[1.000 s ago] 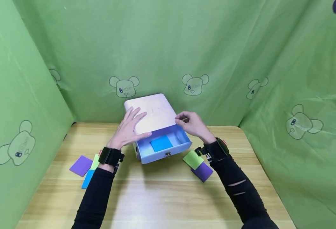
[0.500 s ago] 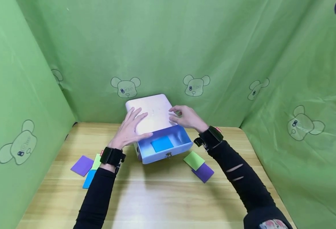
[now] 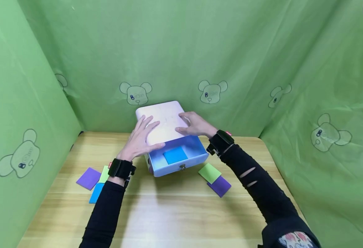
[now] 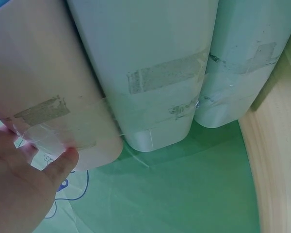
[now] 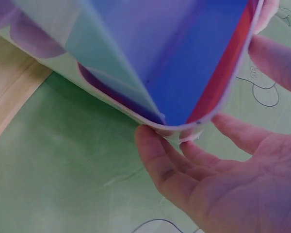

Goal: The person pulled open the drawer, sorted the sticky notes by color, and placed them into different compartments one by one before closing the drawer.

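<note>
Right grip [image 3: 196, 124] now wide against box [image 3: 164, 112]

Shows a white-topped box [image 3: 169, 121], turned slightly askew at the table's [image 3: 172, 213] far middle; has a light-blue drawer [image 3: 169, 169] partly open toward the near side, holding a flat blue square [image 3: 175, 155].
</note>
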### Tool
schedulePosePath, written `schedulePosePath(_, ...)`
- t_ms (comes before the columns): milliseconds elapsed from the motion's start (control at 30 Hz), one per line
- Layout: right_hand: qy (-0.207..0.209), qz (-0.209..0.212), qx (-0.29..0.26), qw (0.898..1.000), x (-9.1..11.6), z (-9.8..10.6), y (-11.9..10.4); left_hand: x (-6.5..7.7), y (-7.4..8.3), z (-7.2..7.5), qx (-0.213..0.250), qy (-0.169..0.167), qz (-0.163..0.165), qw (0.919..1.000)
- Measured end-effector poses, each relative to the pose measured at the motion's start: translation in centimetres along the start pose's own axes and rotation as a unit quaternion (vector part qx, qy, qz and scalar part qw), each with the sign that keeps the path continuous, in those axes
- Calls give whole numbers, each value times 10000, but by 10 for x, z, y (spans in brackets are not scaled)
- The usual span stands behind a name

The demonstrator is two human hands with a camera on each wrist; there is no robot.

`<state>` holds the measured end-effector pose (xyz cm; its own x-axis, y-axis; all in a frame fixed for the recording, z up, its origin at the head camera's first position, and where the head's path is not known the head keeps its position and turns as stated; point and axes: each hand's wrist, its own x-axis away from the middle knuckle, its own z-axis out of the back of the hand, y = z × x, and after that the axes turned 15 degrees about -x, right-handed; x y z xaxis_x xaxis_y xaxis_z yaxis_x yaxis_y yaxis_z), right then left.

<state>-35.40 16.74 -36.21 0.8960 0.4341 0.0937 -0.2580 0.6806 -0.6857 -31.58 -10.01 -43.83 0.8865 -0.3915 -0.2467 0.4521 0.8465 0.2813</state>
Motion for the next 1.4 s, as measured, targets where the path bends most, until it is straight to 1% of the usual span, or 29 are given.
schedulePosePath(67, -70, -186, -16, 9998, -1, -2, 2, 0, 1, -1, 1, -17, -18, 10000)
schedulePosePath(200, -258, -537, -229, 9980, -3, -5, 7, 0, 3, -2, -3, -77, -58, 10000)
schedulePosePath(333, -576, -665, -654, 9940, -5, -6, 10, 1, 2, -1, -3, -44, -38, 10000)
schedulePosePath(400, -758, -667, -771, 9919, -6, -5, 10, 1, 3, 0, 35, -28, -4, 10000)
schedulePosePath(500, -1001, -709, -801, 9892, -8, -4, 9, 3, 2, 1, 101, -21, 17, 9999)
schedulePosePath(600, -1163, -774, -702, 9877, -8, -3, 10, 7, 3, -1, 169, 23, 74, 9998)
schedulePosePath(700, -1297, -891, -603, 9857, -7, -3, 12, 14, 6, -3, 293, 199, 181, 9992)
schedulePosePath(833, -1418, -978, -477, 9839, -7, -1, 15, 25, 10, -6, 541, 583, 308, 9964)
schedulePosePath(933, -1462, -990, -431, 9833, -7, 1, 15, 33, 13, -8, 758, 935, 395, 9919)
schedulePosePath(1100, -1469, -977, -522, 9829, -8, 4, 16, 47, 19, -13, 1159, 1507, 560, 9802)
schedulePosePath(1167, -1444, -918, -567, 9836, -8, 4, 15, 53, 22, -17, 1403, 1682, 673, 9734)
schedulePosePath(1300, -1394, -845, -560, 9850, -9, 1, 15, 66, 25, -27, 1919, 1997, 898, 9567)
schedulePosePath(1333, -1391, -847, -528, 9852, -9, 0, 15, 70, 26, -30, 1988, 2058, 957, 9534)
schedulePosePath(1400, -1375, -857, -488, 9856, -9, -1, 16, 76, 26, -35, 2032, 2131, 1039, 9500)
